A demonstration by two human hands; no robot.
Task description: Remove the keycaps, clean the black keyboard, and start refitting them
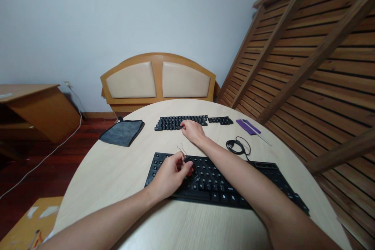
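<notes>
My left hand is closed on a wire keycap puller, whose two thin bent wires stick up past my fingers. It is just above the left half of a black keyboard, where many key positions show bare sockets and some lower keys still have caps. Stretched across the keyboard, my right arm ends in my right hand, at the front edge of the rows of loose black keycaps. Its fingertips are pinched at a dark keycap there. A smaller group of keycaps lies to the right.
A grey cloth lies at the table's left edge. On the right are a coiled black cable, a purple cloth and a thin screwdriver-like rod. Wooden slats lean beyond the round table.
</notes>
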